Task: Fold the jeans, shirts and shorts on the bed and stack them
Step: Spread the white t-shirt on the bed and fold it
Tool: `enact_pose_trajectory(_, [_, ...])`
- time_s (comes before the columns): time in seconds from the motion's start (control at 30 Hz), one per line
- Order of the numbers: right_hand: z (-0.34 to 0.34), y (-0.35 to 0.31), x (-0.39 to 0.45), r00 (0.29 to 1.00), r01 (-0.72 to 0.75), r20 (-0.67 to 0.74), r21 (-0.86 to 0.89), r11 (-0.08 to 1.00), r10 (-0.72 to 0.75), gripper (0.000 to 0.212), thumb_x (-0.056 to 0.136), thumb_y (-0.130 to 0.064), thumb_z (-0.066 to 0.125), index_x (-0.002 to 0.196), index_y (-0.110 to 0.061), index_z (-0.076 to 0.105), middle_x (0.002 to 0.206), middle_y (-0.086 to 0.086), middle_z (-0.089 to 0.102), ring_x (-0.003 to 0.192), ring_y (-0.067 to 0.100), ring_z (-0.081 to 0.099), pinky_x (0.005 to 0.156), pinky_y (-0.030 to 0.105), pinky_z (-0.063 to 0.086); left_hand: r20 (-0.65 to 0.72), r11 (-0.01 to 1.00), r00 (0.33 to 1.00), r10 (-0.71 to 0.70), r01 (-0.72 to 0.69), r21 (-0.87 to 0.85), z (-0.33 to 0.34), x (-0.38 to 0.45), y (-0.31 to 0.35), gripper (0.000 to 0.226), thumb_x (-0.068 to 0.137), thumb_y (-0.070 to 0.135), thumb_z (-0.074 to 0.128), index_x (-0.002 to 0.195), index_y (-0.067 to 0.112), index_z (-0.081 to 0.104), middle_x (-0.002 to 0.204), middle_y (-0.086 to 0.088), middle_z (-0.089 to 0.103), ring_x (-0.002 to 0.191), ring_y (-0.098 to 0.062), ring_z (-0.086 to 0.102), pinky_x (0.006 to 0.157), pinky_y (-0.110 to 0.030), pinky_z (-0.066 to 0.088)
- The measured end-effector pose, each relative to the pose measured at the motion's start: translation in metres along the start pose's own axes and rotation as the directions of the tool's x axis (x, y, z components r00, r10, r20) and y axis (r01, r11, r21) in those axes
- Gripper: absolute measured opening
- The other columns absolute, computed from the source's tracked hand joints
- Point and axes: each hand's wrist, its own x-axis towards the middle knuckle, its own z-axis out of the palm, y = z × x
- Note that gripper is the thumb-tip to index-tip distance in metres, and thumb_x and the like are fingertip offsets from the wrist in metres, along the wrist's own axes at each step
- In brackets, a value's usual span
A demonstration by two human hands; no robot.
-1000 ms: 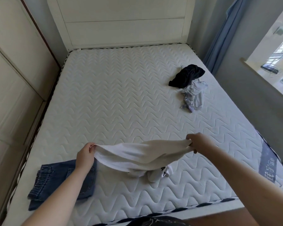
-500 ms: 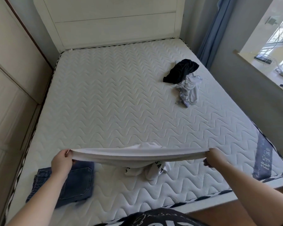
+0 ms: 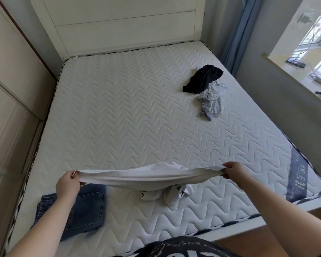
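The white shirt (image 3: pixel 143 176) hangs stretched between the two hands, just above the near part of the bed (image 3: pixel 119 112); its long axis runs from left to right, across the person, almost level. The left hand (image 3: pixel 68 184) pinches one end of the cloth between thumb and curled fingers; the right hand (image 3: pixel 233 171) pinches the other end in the same way. The middle of the shirt sags, and a bunched part with black letters touches the bed below it; so the shirt is not yet flat. I judge that the next move is to lay it open on the bed, and for this it must go forward, away from the person, into the free part of the bed beyond the shirt; both hands are equally near, one at each end.

The folded jeans (image 3: pixel 82 208) lie on the bed just left of the shirt, partly under the left forearm; the left end of the shirt hangs over their far edge, so the cloth could fall on them if it is lowered straight down. A black garment (image 3: pixel 202 78) and a pale crumpled garment (image 3: pixel 212 99) lie touching each other, well apart from the shirt, far behind it and to the right; they do not stand in the way.
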Motion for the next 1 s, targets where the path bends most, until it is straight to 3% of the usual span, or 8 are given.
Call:
enact_pose_trajectory(0.1, [-0.005, 0.000, 0.001, 0.992, 0.112, -0.006, -0.388, 0.915, -0.124, 0.029, 0.090, 0.006, 0.046, 0.086, -0.008, 0.071, 0.059, 0.007, 0.068, 0.048, 0.013, 0.065, 0.047, 0.019, 0.049, 0.025, 0.997, 0.998, 0.057, -0.059, 0.059, -0.006, -0.001, -0.001, 0.023, 0.102, 0.026, 0.044, 0.104, 0.013, 0.064, 0.085, -0.010, 0.068, 0.071, -0.027, 0.067, 0.064, -0.037, 0.049])
enact_pose_trajectory(0.2, [-0.008, 0.004, 0.001, 0.981, 0.178, 0.068, -0.676, 0.715, -0.181, 0.026, 0.089, 0.003, 0.046, 0.091, -0.011, 0.068, 0.072, 0.003, 0.067, 0.057, 0.013, 0.067, 0.052, 0.022, 0.050, 0.093, 0.976, 0.982, 0.165, -0.176, 0.131, -0.014, -0.002, -0.001, 0.019, 0.101, 0.021, 0.049, 0.101, 0.013, 0.066, 0.077, -0.007, 0.068, 0.066, -0.024, 0.066, 0.064, -0.034, 0.048])
enact_pose_trajectory(0.3, [-0.008, 0.006, -0.002, 0.970, 0.224, 0.133, -0.813, 0.537, -0.204, 0.045, 0.085, 0.003, 0.051, 0.119, -0.025, 0.060, 0.095, 0.006, 0.065, 0.068, 0.015, 0.062, 0.066, 0.030, 0.056, 0.167, 0.948, 0.957, 0.237, -0.265, 0.173, -0.018, -0.003, 0.002, 0.014, 0.098, 0.018, 0.055, 0.098, 0.014, 0.068, 0.073, -0.002, 0.068, 0.062, -0.018, 0.067, 0.059, -0.026, 0.049])
enact_pose_trajectory(0.37, [-0.005, 0.007, -0.003, 0.968, 0.249, 0.198, -0.829, 0.500, -0.154, 0.039, 0.080, 0.005, 0.055, 0.102, -0.026, 0.064, 0.099, 0.006, 0.065, 0.078, 0.018, 0.064, 0.072, 0.031, 0.058, 0.205, 0.935, 0.943, 0.264, -0.302, 0.188, -0.018, -0.003, 0.005, 0.012, 0.097, 0.016, 0.058, 0.098, 0.012, 0.069, 0.073, -0.002, 0.069, 0.059, -0.016, 0.068, 0.058, -0.022, 0.049])
enact_pose_trajectory(0.5, [0.001, 0.024, 0.003, 0.976, 0.159, 0.219, -0.672, 0.724, -0.011, 0.033, 0.086, 0.010, 0.046, 0.094, -0.006, 0.073, 0.078, 0.012, 0.069, 0.064, 0.021, 0.066, 0.060, 0.028, 0.054, 0.251, 0.886, 0.917, 0.311, -0.376, 0.274, -0.018, -0.001, 0.003, 0.013, 0.094, 0.013, 0.062, 0.102, 0.009, 0.071, 0.075, -0.003, 0.068, 0.060, -0.014, 0.063, 0.057, -0.020, 0.045])
enact_pose_trajectory(0.6, [-0.003, 0.042, -0.002, 0.979, 0.074, 0.201, -0.538, 0.840, 0.042, 0.024, 0.088, 0.007, 0.051, 0.077, 0.001, 0.071, 0.072, 0.021, 0.071, 0.062, 0.025, 0.063, 0.067, 0.034, 0.056, 0.289, 0.847, 0.899, 0.330, -0.417, 0.329, -0.018, -0.002, -0.004, 0.016, 0.091, 0.009, 0.064, 0.105, 0.007, 0.072, 0.085, -0.008, 0.072, 0.071, -0.018, 0.057, 0.065, -0.029, 0.041])
enact_pose_trajectory(0.8, [-0.002, 0.063, -0.013, 0.971, 0.114, 0.236, -0.604, 0.789, 0.040, 0.030, 0.088, -0.023, 0.070, 0.061, -0.013, 0.070, 0.053, -0.002, 0.065, 0.051, 0.013, 0.058, 0.053, 0.019, 0.044, 0.349, 0.848, 0.879, 0.323, -0.433, 0.305, -0.015, -0.014, -0.009, 0.015, 0.091, 0.008, 0.064, 0.091, 0.021, 0.071, 0.076, 0.000, 0.070, 0.067, -0.013, 0.058, 0.061, -0.028, 0.043])
enact_pose_trajectory(1.0, [0.003, 0.063, -0.008, 0.998, 0.060, 0.061, -0.720, 0.691, -0.022, 0.032, 0.098, -0.027, 0.053, 0.067, -0.016, 0.056, 0.064, -0.001, 0.058, 0.065, 0.017, 0.059, 0.050, 0.025, 0.037, 0.397, 0.832, 0.873, 0.284, -0.430, 0.350, -0.013, -0.021, -0.014, 0.019, 0.089, 0.004, 0.063, 0.087, 0.021, 0.070, 0.071, 0.003, 0.064, 0.069, -0.018, 0.060, 0.060, -0.028, 0.041])
